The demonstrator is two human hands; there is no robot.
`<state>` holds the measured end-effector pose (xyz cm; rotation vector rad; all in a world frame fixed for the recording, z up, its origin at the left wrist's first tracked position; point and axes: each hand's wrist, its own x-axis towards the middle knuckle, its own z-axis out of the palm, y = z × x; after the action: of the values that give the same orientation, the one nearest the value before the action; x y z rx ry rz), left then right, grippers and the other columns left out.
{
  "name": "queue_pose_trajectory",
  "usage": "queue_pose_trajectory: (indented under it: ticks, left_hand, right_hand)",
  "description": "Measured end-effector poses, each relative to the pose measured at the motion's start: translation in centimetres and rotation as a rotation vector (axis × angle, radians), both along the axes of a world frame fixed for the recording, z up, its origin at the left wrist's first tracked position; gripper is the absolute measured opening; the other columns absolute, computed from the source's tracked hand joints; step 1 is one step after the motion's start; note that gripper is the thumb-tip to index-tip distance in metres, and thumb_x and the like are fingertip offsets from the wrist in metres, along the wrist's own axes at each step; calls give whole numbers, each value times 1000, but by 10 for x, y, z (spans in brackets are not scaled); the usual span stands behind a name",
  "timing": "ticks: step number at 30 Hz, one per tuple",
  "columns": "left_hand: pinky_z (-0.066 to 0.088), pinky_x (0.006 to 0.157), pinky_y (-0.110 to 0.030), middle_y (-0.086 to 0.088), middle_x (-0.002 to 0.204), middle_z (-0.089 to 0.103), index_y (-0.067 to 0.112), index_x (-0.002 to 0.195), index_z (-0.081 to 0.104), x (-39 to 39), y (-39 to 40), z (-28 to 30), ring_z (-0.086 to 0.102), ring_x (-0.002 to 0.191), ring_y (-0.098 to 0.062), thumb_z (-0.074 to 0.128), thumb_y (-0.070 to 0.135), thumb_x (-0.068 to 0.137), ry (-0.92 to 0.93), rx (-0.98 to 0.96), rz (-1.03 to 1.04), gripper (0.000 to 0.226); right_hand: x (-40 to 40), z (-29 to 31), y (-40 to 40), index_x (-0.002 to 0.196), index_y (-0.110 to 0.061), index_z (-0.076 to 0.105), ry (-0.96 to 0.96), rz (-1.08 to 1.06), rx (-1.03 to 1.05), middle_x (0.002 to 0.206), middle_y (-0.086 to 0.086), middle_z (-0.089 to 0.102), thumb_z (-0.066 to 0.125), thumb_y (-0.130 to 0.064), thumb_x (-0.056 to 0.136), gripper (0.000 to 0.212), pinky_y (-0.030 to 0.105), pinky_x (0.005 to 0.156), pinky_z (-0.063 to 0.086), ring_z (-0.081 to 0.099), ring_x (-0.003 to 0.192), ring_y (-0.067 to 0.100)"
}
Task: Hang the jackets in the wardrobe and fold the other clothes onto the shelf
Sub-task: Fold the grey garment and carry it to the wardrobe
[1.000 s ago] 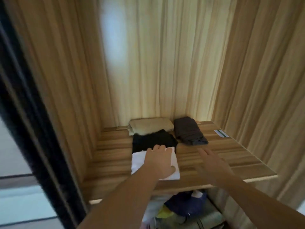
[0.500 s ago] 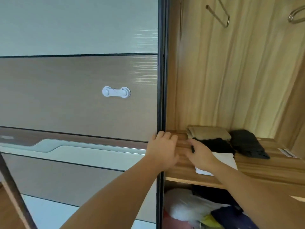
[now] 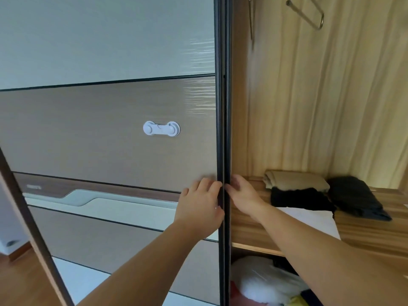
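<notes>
Left hand [image 3: 202,208] and right hand [image 3: 241,194] both grip the dark edge of the sliding door [image 3: 223,129]. Just beyond, folded clothes [image 3: 302,196], beige, black, white and grey, lie on the wooden shelf [image 3: 375,228] inside the wardrobe [image 3: 331,96]

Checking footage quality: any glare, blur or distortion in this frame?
Head view: window glare streaks the sliding door near its dark edge; wide-angle bending tilts the frame at lower left; the wardrobe's wood back looks smeared, while both hands and the folded clothes stay fairly sharp.

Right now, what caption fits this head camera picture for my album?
Both hands, left hand and right hand, grip the sliding door's edge beside folded clothes.
</notes>
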<state>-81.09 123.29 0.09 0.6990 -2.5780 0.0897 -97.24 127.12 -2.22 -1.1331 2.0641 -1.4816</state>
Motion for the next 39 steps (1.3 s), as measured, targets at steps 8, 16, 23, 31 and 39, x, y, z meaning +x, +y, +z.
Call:
queue_pose_trajectory:
  ticks: [8,16,23,31,39]
  left_hand:
    - [35,107,-39,5,149,34,29,142,34,-6,4,4,37,132,-20,48,39,94,29,-4,66,51]
    - [46,94,-43,-5,128,57,23,124,59,-26,14,6,53,118,-31,69,31,71,12,-245,-4,54]
    - [-10,118,-54,-7,161,-21,21,155,-5,-75,25,33,-21,147,-29,51,40,91,-188,-421,-56,87]
    - [-21,111,-56,-3,158,-30,28,153,-16,-132,51,39,-24,147,-27,47,34,93,-268,-589,-214,88]
    - [-18,112,-57,-5,158,-31,29,154,-14,-204,111,45,-24,146,-28,42,24,99,-241,-730,-402,78]
  right_hand:
    - [-7,-3,2,137,-17,46,148,32,12,136,1,55,48,-25,101,37,24,97,39,51,126,17]
    - [-32,-6,34,146,-12,36,236,-23,79,147,5,45,47,-31,101,50,29,111,31,41,136,20]
    - [-64,-8,85,144,-17,40,157,-44,46,141,0,52,49,-30,100,47,42,109,41,50,129,17]
    - [-113,-3,159,141,-29,38,75,-139,73,140,-7,49,45,-34,101,41,39,95,52,50,124,13]
    - [-152,-6,240,125,-34,48,-145,-362,-113,118,-13,58,41,-17,104,28,33,92,52,58,109,9]
